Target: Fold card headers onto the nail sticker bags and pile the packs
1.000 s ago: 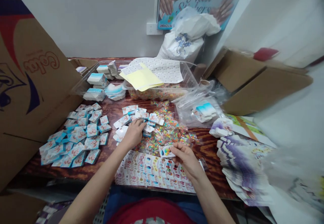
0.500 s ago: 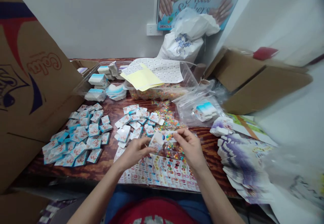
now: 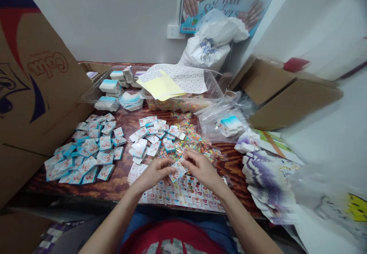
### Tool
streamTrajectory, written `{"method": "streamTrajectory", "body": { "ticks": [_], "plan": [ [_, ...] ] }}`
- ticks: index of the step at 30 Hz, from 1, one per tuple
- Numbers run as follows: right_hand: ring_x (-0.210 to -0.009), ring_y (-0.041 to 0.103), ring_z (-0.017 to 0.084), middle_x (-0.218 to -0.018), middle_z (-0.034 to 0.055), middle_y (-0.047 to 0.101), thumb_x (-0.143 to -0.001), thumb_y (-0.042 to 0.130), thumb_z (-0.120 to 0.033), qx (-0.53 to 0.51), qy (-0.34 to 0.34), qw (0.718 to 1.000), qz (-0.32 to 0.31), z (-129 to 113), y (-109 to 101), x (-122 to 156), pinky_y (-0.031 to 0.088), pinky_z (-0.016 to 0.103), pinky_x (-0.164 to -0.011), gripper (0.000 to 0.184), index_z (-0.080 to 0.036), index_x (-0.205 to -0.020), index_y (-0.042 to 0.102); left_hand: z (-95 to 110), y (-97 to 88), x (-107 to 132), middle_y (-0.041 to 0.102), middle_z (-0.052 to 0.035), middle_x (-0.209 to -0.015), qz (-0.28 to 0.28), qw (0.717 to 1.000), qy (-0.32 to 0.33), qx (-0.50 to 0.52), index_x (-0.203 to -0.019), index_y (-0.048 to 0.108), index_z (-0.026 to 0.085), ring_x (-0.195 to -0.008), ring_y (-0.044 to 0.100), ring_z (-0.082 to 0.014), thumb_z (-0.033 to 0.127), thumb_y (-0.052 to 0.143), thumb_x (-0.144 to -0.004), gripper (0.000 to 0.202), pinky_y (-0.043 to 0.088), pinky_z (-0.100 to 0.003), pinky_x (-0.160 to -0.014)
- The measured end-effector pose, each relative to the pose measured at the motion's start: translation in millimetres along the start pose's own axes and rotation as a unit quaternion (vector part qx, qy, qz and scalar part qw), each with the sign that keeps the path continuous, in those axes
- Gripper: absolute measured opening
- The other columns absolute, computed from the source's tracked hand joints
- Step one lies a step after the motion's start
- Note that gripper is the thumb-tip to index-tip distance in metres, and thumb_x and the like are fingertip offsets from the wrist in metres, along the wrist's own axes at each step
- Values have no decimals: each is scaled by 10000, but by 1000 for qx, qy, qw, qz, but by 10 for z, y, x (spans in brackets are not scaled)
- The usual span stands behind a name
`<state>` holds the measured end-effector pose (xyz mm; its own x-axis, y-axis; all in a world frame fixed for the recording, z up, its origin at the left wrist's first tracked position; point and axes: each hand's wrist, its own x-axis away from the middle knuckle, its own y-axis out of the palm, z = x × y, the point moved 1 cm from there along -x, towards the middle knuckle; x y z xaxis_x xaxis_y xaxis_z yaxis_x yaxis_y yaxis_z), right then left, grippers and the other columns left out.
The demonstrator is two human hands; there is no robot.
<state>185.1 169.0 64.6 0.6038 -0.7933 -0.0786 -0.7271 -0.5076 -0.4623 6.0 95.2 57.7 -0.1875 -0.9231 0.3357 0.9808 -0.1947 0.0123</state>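
Nail-sticker card (image 3: 178, 171), pinched between the fingertips of left hand (image 3: 155, 173) and right hand (image 3: 200, 169), just above the printed sticker sheet (image 3: 186, 194); hands closer together than half a second ago, card tilted, colored-dot face no longer showing.

Bare left forearm (image 3: 110, 215) and right forearm (image 3: 246, 219) rise from the lower corners, converging toward mid-frame; left hand (image 3: 153, 173) low, back upward, fingers curled inward; right hand (image 3: 202, 171) mirrors it, wrist slightly bent; fingertips (image 3: 172, 163) of both hands pinched close together at centre; right thumb hard to make out from overhead, probably tucked beneath the fingers.
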Motion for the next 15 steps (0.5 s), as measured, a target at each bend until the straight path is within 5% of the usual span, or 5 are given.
{"method": "streamTrajectory", "body": {
  "ticks": [8, 11, 15],
  "plan": [
    [-1176, 499, 262, -1245, 75, 566, -808, 685, -335, -103, 44, 992, -52, 137, -82, 73, 328, 408, -1007, 164, -200, -718, 658, -137, 4, 11, 593, 2, -785, -1, 1000, 24, -20, -939, 665, 147, -550, 578, -104, 426, 610, -830, 304, 501, -225, -504],
    [-1204, 494, 275, -1252, 86, 598, -804, 674, -300, -120, 51, 990, -49, 145, -40, 57, 301, 451, -1040, 149, -202, -692, 668, -174, 57, -16, 581, 10, -783, 2, 999, 31, -23, -964, 657, 162, -561, 555, -101, 411, 591, -850, 282, 489, -221, -518],
    [-1192, 489, 267, -1188, 65, 641, -806, 606, -175, -65, 4, 997, -33, 65, 11, 24, 319, 458, -1022, 157, -214, -666, 664, -203, 143, -25, 570, 19, -716, 74, 994, 55, -53, -981, 660, 163, -566, 516, -106, 376, 576, -868, 255, 434, -212, -529]
  ]
}}
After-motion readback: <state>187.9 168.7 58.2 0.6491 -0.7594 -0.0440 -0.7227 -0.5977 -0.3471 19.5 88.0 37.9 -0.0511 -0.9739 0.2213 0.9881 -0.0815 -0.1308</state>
